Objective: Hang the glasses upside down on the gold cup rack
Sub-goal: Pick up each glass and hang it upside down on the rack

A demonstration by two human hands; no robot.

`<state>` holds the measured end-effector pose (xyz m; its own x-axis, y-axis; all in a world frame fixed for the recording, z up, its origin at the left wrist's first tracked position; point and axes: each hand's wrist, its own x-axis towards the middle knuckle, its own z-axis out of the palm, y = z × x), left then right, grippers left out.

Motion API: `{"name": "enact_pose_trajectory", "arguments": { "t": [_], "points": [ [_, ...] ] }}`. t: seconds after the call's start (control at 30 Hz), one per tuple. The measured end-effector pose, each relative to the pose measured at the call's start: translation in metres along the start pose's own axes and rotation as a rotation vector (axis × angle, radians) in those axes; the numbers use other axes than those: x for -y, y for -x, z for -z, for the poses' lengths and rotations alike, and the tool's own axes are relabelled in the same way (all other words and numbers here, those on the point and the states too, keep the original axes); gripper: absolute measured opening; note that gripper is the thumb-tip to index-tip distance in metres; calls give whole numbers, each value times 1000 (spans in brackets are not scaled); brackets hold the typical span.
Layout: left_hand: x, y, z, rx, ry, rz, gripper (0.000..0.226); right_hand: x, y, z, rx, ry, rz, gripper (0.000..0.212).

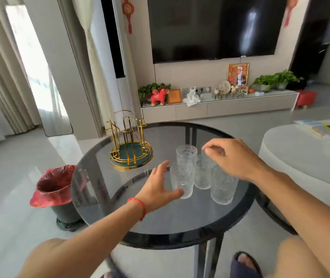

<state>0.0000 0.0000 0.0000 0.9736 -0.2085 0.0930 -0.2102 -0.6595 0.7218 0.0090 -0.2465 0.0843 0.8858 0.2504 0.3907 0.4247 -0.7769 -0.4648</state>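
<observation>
Left hand (158,185) spread, right hand (234,157) loosely curled—neither gripping. Glasses (182,181) cluster tightly at the rack's (130,147) four o'clock—a careless reach could topple neighbours.

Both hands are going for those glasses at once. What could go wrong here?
The glasses stand bunched close together, so the right hand reaching over them could knock one into another. They sit on a glass table, where a toppled one might chip. The gold rack stands near the table's far edge.
</observation>
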Motion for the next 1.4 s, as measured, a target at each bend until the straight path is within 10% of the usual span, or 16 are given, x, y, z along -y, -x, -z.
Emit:
{"name": "enact_pose_trajectory", "arguments": {
  "t": [0.53,0.87,1.07,1.2,1.4],
  "points": [
    [23,-72,-15,-78,76,55,85,21,2,-103,-192,-338,-214,19],
    [46,-86,54,-419,885,333,83,41,-60,-147,104,-448,-192,42],
    [54,-91,63,-359,1135,324,79,53,-102,-174,95,-1094,-469,66],
    [71,-102,72,-395,894,329,55,49,-121,-165,-69,-1143,-502,72],
    [129,-112,59,-492,-230,183,34,30,-165,-128,-278,-860,-447,59]
  ]
}}
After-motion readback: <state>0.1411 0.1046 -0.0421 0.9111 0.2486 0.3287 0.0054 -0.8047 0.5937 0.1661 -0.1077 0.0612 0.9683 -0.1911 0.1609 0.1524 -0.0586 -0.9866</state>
